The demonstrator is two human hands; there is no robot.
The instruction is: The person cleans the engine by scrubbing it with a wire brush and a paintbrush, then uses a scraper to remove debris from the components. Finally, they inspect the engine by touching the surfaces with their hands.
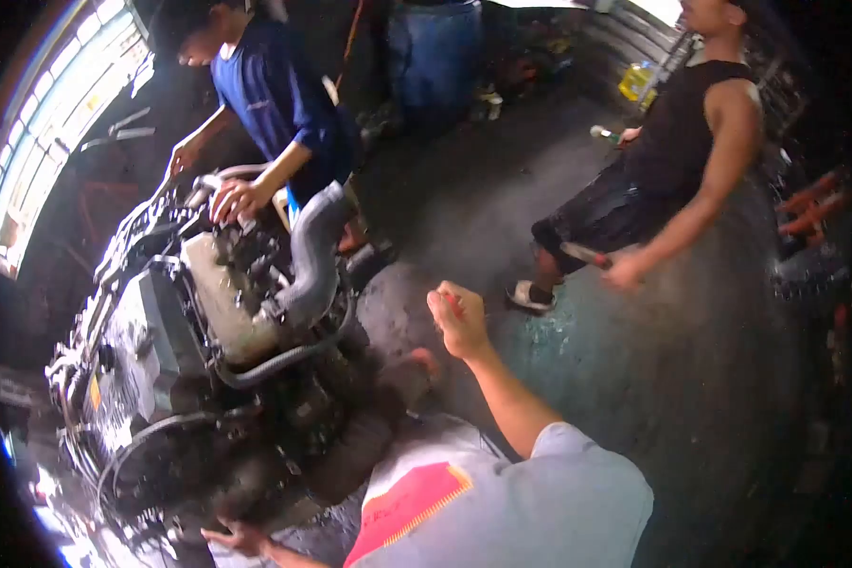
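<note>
Beside the engine [147, 350], left hand [239, 538] spread, shirt lettering [388, 516] blurred

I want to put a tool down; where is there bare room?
The floor looks bare between the blue barrel and the right hand, and, though dim, below the black-clad person in the picture. The engine is crowded with hoses and a co-worker's hand.

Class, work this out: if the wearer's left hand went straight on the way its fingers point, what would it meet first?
The left hand would probably meet the near side of the engine first, though depth there is hard to judge.
</note>
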